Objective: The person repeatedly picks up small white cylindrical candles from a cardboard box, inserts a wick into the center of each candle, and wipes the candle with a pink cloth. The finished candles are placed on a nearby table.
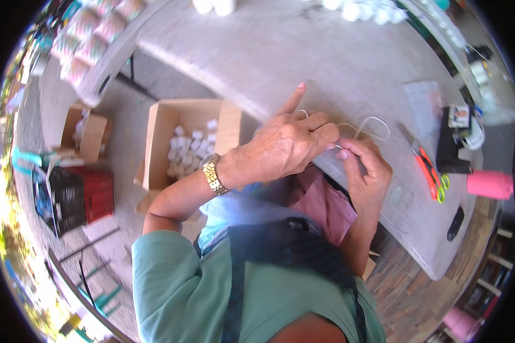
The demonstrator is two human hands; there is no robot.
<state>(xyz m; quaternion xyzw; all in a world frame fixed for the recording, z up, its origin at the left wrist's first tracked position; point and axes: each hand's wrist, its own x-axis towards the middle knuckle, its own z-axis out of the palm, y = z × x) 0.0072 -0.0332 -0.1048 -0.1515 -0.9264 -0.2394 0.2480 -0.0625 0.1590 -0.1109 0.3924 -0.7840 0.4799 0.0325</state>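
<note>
Both hands meet over the near edge of a grey table (303, 51). My left hand (292, 140) wears a ring and has its index finger stretched out, while the other fingers curl in by the cord; its thumb is mostly hidden. At its fingertips my right hand (369, 166) pinches the end of a thin pale cord between thumb and index finger. A loop of this cord (377, 119) rises behind the fingers over the tabletop. Scissors (426, 168) with orange and yellow-green handles lie on the table to the right of my right hand.
An open cardboard box (163, 128) of small white pieces stands left, beyond a red-and-black crate (77, 197). Filled bags (91, 43) sit far left. At right are a clear plastic bag (423, 103), a black holder (452, 148), a pink cylinder (489, 184) and a black oblong object (455, 223).
</note>
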